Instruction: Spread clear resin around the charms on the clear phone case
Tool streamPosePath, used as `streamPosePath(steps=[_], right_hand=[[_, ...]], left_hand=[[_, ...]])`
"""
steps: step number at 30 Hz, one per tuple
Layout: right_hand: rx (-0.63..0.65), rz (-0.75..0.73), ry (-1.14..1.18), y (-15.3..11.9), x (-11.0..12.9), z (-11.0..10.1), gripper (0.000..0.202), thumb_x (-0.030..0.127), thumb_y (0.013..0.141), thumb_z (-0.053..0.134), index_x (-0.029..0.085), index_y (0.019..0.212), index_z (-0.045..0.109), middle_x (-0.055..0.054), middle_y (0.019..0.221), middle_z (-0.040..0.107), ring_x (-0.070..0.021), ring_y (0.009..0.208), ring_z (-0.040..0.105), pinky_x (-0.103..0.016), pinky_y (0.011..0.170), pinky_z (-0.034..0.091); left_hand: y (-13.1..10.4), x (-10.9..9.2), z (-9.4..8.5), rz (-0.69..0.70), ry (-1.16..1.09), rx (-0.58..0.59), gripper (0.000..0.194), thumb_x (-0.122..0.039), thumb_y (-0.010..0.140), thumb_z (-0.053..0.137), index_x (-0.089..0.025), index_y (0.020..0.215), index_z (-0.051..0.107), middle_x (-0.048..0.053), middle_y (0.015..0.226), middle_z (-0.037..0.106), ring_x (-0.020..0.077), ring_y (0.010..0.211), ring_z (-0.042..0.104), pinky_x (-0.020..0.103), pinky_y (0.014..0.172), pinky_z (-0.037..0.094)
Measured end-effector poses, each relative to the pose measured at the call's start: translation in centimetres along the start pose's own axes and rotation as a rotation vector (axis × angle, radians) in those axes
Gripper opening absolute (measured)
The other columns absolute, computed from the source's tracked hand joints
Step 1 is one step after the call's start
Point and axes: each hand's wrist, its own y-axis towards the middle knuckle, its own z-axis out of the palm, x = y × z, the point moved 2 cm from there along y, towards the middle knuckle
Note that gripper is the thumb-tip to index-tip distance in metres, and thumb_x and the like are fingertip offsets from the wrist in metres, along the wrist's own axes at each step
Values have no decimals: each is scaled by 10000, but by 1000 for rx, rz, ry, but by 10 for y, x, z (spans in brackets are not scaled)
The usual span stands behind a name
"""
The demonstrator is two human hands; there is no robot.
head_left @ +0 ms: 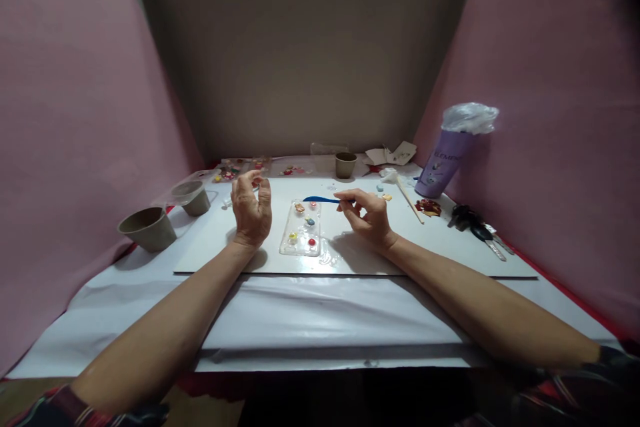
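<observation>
My right hand (367, 213) pinches a slim blue plastic modelling knife (321, 199). Its blade points left, over the top end of a clear phone-case-like piece (287, 240). Several small coloured charms sit on that piece, among them a red one (312, 241), a yellow one (293, 237) and a blue one (310, 221). To the left of it my left hand (251, 209) is raised, its fingers loosely curled and the thumb apart from them. Nothing shows in this hand, though part of its fingers is hidden. Clear, shiny smears (330, 253) lie right of the clear piece.
A white board (210, 257) covers the table. Brown cups (150, 230) stand left, another cup (345, 165) at the back. On the right are a wooden stick (410, 199), a purple tumbler (443, 163), a brown-red patch (429, 207) and keys (495, 249). Pink walls flank both sides.
</observation>
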Motion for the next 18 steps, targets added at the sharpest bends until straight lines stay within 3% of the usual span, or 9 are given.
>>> streamPosePath(steps=[18], right_hand=[[18, -29, -16, -1, 3, 2, 197, 104, 795, 529, 166, 923, 664, -26, 706, 685, -105, 508, 563, -230, 477, 429]], left_hand=[[-2, 2, 1, -19, -61, 31, 266, -381, 930, 415, -170, 1059, 512, 76, 965, 554, 213, 909, 530, 365, 854, 419]])
